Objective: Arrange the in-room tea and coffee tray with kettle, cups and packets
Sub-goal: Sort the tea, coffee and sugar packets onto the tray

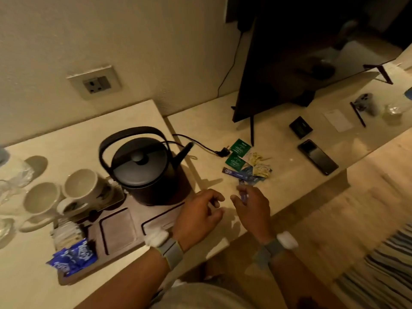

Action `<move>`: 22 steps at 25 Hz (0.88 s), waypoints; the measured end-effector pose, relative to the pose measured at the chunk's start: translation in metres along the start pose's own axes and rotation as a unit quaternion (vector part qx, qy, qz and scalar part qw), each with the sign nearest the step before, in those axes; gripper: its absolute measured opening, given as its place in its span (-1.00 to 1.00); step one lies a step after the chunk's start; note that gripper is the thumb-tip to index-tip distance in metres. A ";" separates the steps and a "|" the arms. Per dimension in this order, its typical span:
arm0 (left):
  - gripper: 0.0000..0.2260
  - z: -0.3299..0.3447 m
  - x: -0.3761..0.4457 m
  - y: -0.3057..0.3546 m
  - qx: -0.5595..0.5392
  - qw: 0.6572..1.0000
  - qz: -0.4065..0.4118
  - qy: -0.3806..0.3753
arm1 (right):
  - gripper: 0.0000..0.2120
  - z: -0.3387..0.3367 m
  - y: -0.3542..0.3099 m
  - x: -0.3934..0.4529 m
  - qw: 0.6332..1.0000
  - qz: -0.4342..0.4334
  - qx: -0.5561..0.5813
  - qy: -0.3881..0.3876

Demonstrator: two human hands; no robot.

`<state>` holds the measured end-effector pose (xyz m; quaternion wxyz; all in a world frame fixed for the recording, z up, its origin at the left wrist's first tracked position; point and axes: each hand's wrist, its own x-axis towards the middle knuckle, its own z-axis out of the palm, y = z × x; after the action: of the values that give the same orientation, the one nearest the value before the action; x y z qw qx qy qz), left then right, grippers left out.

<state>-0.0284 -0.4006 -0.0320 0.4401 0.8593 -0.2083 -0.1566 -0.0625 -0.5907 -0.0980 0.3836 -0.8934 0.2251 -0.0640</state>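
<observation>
- Packets lie loose on the counter, right of the tray and just beyond the right hand (the nearer hand by a clear margin).
- Head view: the right hand pinches one purple stick sachet between thumb and fingers, its long axis running away from the person toward the pile.
- Left hand hovers with loosely curled fingers holding nothing, at the tray's right edge.
- Pile looks mixed: two green tea envelopes, pale crumpled sachets, blue and purple sticks, fanned and overlapping.
- Tray is dark wood with shallow compartments; the black kettle stands on its far part, blue packets and pale ones fill its near-left slot.
- Cups sit at its left edge; whether fully on it I cannot tell.
- My guess: the sachet travels left, to a tray compartment.
</observation>
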 end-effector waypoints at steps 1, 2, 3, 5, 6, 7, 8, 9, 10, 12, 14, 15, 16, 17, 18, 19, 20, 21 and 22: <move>-0.81 0.014 0.017 0.006 -0.024 0.999 -0.036 -0.007 | -0.53 0.000 0.015 0.023 0.996 -0.008 -0.087 -0.034; -0.82 0.032 0.035 0.011 -0.050 0.996 -0.072 -0.007 | -0.38 0.001 0.032 0.045 0.985 -0.004 -0.155 -0.079; -0.83 0.040 0.045 0.014 -0.073 0.993 -0.095 0.003 | -0.27 0.007 0.038 0.059 0.973 0.004 -0.200 -0.118; -0.83 0.050 0.050 0.012 -0.104 0.988 -0.111 0.011 | -0.19 0.022 0.047 0.078 0.959 0.008 -0.233 -0.160; -0.82 0.053 0.048 0.010 -0.114 0.987 -0.114 0.002 | -0.20 0.030 0.053 0.085 0.955 0.000 -0.248 -0.163; -0.80 0.056 0.045 0.007 -0.125 0.985 -0.120 -0.006 | -0.24 0.037 0.059 0.092 0.949 -0.008 -0.269 -0.161; -0.78 0.056 0.042 0.003 -0.134 0.982 -0.132 -0.010 | -0.30 0.042 0.063 0.099 0.943 -0.015 -0.293 -0.159; -0.77 0.058 0.040 -0.002 -0.142 0.979 -0.147 -0.010 | -0.38 0.047 0.065 0.107 0.935 -0.023 -0.315 -0.161; -0.77 0.059 0.039 -0.005 -0.146 0.976 -0.159 -0.012 | -0.47 0.050 0.067 0.112 0.932 -0.034 -0.324 -0.159; -0.77 0.057 0.037 -0.006 -0.147 0.975 -0.164 -0.017 | -0.62 0.054 0.068 0.118 0.943 -0.060 -0.295 -0.139; -0.77 0.055 0.038 -0.005 -0.155 0.975 -0.160 -0.020 | -0.76 0.055 0.069 0.120 0.966 -0.061 -0.228 -0.103; -0.77 0.055 0.041 -0.002 -0.158 0.975 -0.158 -0.018 | -0.83 0.052 0.070 0.120 0.980 -0.048 -0.177 -0.078; -0.77 0.055 0.045 0.000 -0.153 0.976 -0.157 -0.012 | -0.88 0.047 0.071 0.120 0.992 -0.028 -0.111 -0.052; -0.77 0.056 0.049 0.001 -0.136 0.978 -0.158 -0.001 | -0.92 0.042 0.070 0.119 0.998 -0.007 -0.047 -0.032; -0.78 0.056 0.054 0.002 -0.122 0.979 -0.162 0.010 | -0.93 0.036 0.064 0.117 1.000 0.006 0.002 -0.019; -0.81 0.057 0.059 0.004 -0.122 0.977 -0.177 0.017 | -0.93 0.030 0.056 0.115 0.999 0.016 0.043 -0.007; -0.82 0.059 0.067 0.010 -0.143 0.968 -0.204 0.014 | -0.93 0.021 0.049 0.114 0.995 0.026 0.096 0.008; -0.79 0.061 0.074 0.017 -0.180 0.955 -0.236 0.009 | -0.93 0.011 0.041 0.112 0.988 0.027 0.149 0.017; -0.74 0.061 0.078 0.024 -0.230 0.937 -0.261 0.007 | -0.90 0.001 0.030 0.107 0.982 0.009 0.186 0.025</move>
<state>0.0064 -0.4939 -0.0538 0.5710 0.7595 0.0681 -0.3041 0.0224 -0.6569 -0.1266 0.5380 -0.8024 0.2266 -0.1239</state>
